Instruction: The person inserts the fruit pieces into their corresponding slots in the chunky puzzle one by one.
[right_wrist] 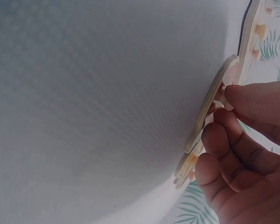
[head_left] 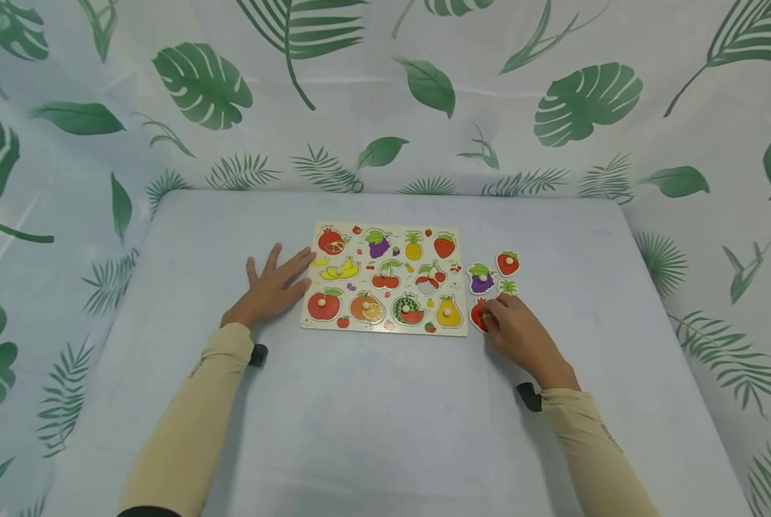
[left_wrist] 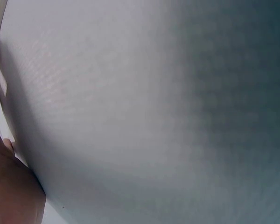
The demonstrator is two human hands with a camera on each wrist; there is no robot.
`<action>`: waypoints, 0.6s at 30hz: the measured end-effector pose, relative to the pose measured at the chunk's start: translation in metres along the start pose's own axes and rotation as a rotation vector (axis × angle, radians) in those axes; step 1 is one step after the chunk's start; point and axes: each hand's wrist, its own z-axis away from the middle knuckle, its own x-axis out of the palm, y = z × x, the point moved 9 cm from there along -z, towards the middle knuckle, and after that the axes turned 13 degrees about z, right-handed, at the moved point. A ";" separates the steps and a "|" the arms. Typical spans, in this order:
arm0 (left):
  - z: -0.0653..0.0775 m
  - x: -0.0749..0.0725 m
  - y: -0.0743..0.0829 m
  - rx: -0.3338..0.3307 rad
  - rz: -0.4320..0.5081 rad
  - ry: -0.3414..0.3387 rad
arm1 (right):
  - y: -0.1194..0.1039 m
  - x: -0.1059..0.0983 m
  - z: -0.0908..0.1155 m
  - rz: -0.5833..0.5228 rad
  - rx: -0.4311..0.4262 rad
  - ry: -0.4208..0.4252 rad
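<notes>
A wooden fruit puzzle board (head_left: 385, 332) lies flat on the table. My left hand (head_left: 270, 293) has its fingers spread, with fingertips at the board's left edge. To the right of the board, my right hand (head_left: 521, 334) pinches a red pomegranate puzzle piece (head_left: 478, 314) by its knob. Thumb and fingertips meet at that knob in the right wrist view, where the piece (right_wrist: 210, 105) shows edge-on. Close by lie a grape piece (head_left: 481, 278), a strawberry piece (head_left: 507, 263) and a pineapple piece (head_left: 507, 286), the last partly hidden by my right hand.
Knobbed pieces such as the bananas (head_left: 340, 269), apple (head_left: 324, 306) and pear (head_left: 449, 313) sit in the board. The top row shows fruit pictures without knobs. A pale cloth covers the table (head_left: 372, 424); a leaf-patterned curtain (head_left: 385, 115) hangs behind it.
</notes>
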 end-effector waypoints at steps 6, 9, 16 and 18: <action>-0.001 0.000 -0.001 0.000 0.001 -0.001 | 0.000 -0.005 0.001 -0.005 0.009 -0.001; -0.002 0.000 -0.002 0.001 -0.003 0.003 | -0.002 -0.010 -0.001 -0.008 0.010 0.010; -0.001 -0.001 -0.001 0.008 0.002 0.004 | -0.006 -0.017 -0.010 -0.012 -0.010 0.026; -0.001 -0.001 -0.001 0.005 0.005 -0.001 | -0.007 -0.020 -0.014 -0.012 -0.018 0.032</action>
